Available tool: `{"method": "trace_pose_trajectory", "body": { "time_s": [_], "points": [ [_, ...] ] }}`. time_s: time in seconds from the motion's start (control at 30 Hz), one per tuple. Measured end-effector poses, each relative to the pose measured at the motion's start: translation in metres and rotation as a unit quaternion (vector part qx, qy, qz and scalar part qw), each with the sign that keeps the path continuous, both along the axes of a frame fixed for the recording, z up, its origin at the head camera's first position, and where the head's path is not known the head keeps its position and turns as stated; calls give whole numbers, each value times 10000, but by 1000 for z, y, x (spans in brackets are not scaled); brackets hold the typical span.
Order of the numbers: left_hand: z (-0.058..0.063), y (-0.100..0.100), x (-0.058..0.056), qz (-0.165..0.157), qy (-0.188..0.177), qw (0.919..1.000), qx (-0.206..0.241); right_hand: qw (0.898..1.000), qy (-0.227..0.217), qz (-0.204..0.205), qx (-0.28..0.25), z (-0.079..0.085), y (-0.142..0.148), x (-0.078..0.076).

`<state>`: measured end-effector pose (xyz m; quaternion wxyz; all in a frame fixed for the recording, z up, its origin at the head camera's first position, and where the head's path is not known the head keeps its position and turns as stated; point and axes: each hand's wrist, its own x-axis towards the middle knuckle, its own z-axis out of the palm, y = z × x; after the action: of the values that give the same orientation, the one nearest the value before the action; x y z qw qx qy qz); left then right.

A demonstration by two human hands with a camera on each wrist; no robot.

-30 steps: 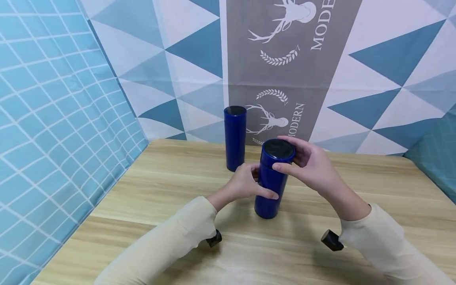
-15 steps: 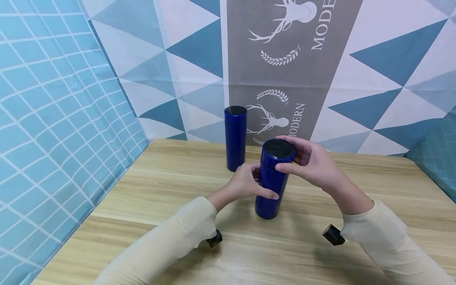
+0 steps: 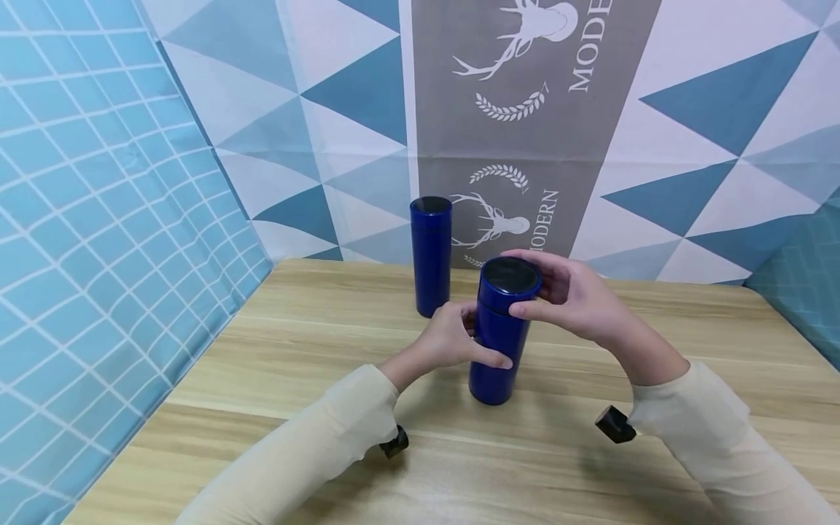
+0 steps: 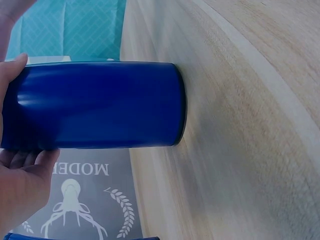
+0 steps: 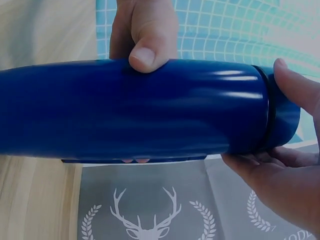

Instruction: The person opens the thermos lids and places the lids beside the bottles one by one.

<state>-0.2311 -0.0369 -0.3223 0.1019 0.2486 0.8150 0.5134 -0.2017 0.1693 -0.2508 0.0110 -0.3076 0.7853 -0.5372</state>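
Observation:
A blue thermos bottle (image 3: 497, 339) with a black-topped cap (image 3: 510, 277) stands on the wooden table. My left hand (image 3: 453, 337) grips its body from the left, thumb across the front. From the right, my right hand (image 3: 567, 299) holds the cap, its thumb at the front and its fingers behind. In the right wrist view a dark seam (image 5: 270, 107) runs between body and cap. The left wrist view shows the bottle's base (image 4: 181, 104) down at the tabletop. A second blue thermos bottle (image 3: 432, 255) stands upright farther back, slightly left, with no hand on it.
The wooden table (image 3: 315, 343) ends at a patterned backdrop (image 3: 512, 138) with triangles and deer heads. A blue grid-patterned sheet (image 3: 98, 240) borders the left side, and a teal sheet (image 3: 803, 270) the right. Black wrist devices (image 3: 615, 424) hang below both sleeves.
My right hand has turned slightly on the cap, its thumb shifting a little to the right, and the right wrist has risen a bit. My left hand keeps its grip. The view has drifted slightly.

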Motion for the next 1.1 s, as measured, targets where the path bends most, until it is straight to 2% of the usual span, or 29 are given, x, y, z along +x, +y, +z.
{"method": "trace_pose_trajectory", "body": {
  "time_s": [0.4, 0.8, 1.1],
  "points": [
    [0, 1, -1, -5, 86, 10000, 9, 9990, -149, 410, 32, 0, 8, -11],
    [-1, 0, 2, 1, -15, 10000, 20, 9938, -244, 1078, -107, 0, 13, -20],
    [1, 1, 0, 6, 100, 9999, -19, 9864, -265, 1616, -124, 4, 17, -28]
  ]
}}
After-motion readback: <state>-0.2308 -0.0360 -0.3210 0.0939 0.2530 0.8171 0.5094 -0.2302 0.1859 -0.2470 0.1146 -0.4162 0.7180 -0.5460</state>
